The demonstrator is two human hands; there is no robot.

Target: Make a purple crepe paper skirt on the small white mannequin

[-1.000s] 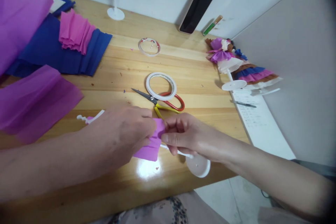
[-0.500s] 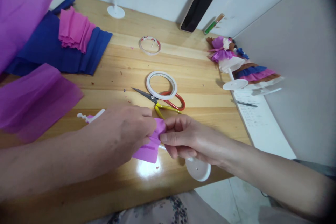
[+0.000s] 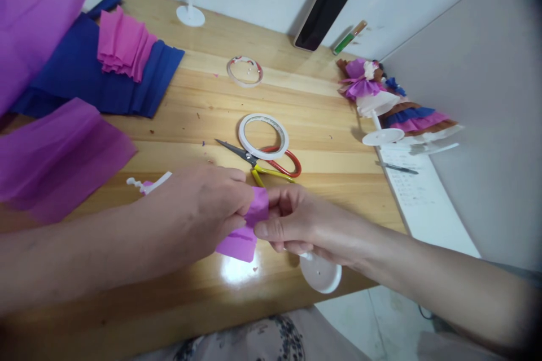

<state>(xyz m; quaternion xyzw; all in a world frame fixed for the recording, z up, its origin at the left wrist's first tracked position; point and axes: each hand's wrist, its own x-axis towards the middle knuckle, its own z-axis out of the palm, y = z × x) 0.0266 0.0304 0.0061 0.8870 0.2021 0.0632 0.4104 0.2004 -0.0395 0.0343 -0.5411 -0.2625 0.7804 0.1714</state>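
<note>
My left hand [image 3: 212, 208] is closed on a small piece of purple crepe paper [image 3: 239, 243] near the table's front edge. My right hand [image 3: 292, 220] pinches the right side of that paper between thumb and fingers. A white plastic stand with a round base [image 3: 320, 273] runs beneath both hands; its base shows below my right hand. The stand's knobbed white end [image 3: 136, 183] pokes out left of my left wrist, with a bit of purple by it. My hands hide the stand's middle. Just beyond them lie scissors [image 3: 249, 158] with red and yellow handles, partly under a white tape roll [image 3: 242, 138].
Blue crepe paper [image 3: 68, 76], a pleated pink piece [image 3: 127, 45] and purple sheets [image 3: 63, 152] lie at left. A clear tape ring [image 3: 231, 73], another white stand [image 3: 190, 16], a phone [image 3: 332, 3] and a green tube [image 3: 347, 39] are farther back. Layered paper dresses [image 3: 417, 118] stand at right.
The right thumb has shifted slightly left and down over the purple paper. The whole view has moved slightly; both hands keep their hold.
</note>
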